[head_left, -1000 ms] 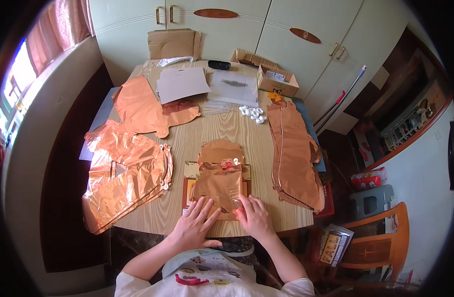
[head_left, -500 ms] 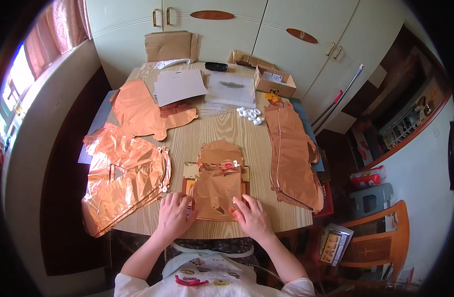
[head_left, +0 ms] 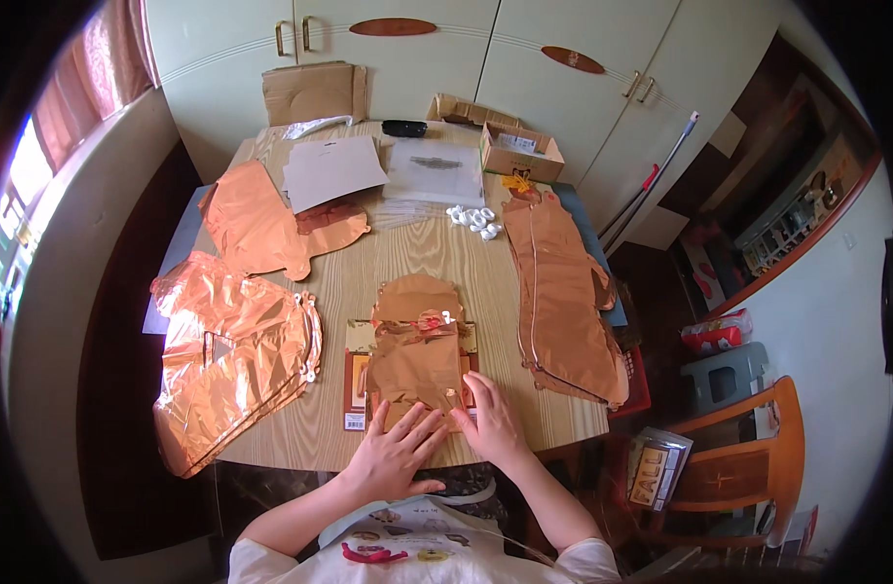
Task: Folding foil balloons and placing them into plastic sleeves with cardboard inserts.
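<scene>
While both hands lie flat with fingers spread, the left hand [head_left: 400, 450] and right hand [head_left: 492, 420] press the near edge of a folded copper foil balloon [head_left: 417, 360] lying on its backing card [head_left: 356, 389] at the desk [head_left: 407, 255] front; pressing hard could crease or tear the foil.
</scene>
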{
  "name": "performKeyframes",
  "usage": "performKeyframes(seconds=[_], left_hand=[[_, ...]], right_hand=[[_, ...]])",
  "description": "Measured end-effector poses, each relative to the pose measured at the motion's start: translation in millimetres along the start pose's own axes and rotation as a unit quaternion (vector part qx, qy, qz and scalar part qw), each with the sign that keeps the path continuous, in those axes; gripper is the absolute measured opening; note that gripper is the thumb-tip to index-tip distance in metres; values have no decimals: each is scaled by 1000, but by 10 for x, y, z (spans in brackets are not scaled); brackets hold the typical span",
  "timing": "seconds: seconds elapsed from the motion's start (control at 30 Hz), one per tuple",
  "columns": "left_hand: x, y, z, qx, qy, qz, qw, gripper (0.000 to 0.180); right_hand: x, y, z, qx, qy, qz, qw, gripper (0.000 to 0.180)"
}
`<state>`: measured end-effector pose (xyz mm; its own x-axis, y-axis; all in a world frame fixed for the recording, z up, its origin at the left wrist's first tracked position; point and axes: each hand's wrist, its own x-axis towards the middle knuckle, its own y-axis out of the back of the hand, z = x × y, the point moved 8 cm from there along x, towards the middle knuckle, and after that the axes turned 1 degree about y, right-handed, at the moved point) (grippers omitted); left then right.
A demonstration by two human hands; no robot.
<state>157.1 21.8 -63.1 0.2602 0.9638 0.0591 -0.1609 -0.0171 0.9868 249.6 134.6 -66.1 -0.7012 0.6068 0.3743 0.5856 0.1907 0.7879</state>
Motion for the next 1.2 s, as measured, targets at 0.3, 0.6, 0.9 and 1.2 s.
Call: performKeyframes(seconds=[0.3,0.6,0.9,1.2], left_hand=[[1,-36,0,30,-4,-27,999,90],[-4,-26,1,33,-3,-39,999,92],[-2,-13,11,21,-9,-23,999,93],[-30,-43,5,33,2,-24,999,91]], right_hand=[[180,-83,271,45,-51,4,998,64],[706,-172,676,-94,-108,-33,989,64],[1214,-256,1013,-60,-134,-34,989,39],[1164,-311,1059,140,-164,-111,970,24]])
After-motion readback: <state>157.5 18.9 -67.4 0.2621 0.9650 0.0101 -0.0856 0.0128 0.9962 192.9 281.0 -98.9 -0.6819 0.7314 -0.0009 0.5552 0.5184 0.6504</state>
